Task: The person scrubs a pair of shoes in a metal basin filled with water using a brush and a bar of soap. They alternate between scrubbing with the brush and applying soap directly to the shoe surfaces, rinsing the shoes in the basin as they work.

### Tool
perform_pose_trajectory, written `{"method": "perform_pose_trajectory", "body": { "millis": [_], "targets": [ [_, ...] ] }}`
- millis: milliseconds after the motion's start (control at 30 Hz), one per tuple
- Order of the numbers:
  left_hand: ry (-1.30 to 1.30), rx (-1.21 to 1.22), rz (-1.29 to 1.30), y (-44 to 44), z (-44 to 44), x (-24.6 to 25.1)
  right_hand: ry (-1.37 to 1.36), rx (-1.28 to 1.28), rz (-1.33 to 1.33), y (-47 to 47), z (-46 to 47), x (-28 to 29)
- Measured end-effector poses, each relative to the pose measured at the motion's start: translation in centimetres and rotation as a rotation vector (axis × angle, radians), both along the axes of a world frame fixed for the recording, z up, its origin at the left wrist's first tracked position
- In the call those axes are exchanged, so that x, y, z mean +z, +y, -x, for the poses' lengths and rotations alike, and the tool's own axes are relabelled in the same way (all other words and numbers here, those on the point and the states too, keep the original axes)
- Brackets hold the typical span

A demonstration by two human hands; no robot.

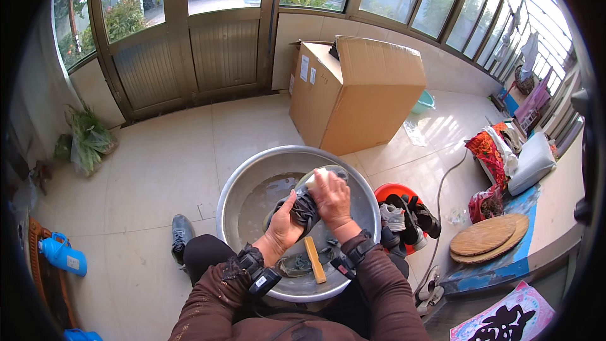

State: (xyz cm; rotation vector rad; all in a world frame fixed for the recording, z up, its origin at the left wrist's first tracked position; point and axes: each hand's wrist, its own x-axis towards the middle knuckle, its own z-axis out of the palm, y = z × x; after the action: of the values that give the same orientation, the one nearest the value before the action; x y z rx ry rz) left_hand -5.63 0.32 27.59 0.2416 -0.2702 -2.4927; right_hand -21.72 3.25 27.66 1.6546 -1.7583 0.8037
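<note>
Over a large metal basin [231,184], my left hand [283,233] grips a wet dark lace-up shoe [303,208] with its toe pointing away from me. A white block, apparently soap [316,178], is held in my right hand [333,199] against the front of that shoe. Shallow cloudy water [265,194] lies in the basin. Nearer to me, a second dark shoe [296,265] rests inside, partly covered by a yellowish wooden bar, perhaps a brush handle [314,259]. The underside of the bar is hidden.
A red tub [395,188] heaped with shoes stands right of the basin. Beyond the basin is a big cardboard box [369,104]. Round wooden boards [487,237] lie on a ledge at right. A blue thermos [64,253] is at left. A hose [441,194] crosses the floor.
</note>
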Motion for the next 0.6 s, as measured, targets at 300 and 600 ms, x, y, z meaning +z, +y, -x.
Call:
{"method": "perform_pose_trajectory", "body": {
  "millis": [300, 600],
  "targets": [
    [-0.001, 0.040, -0.021, -0.8, -0.1, 0.5, -0.002, 0.036, 0.065, 0.6, -0.5, -1.4],
    [-0.406, -0.074, 0.312, 0.8, 0.5, -1.8, -0.190, 0.014, -0.022, -0.9, 1.3, 0.7]
  ]
}}
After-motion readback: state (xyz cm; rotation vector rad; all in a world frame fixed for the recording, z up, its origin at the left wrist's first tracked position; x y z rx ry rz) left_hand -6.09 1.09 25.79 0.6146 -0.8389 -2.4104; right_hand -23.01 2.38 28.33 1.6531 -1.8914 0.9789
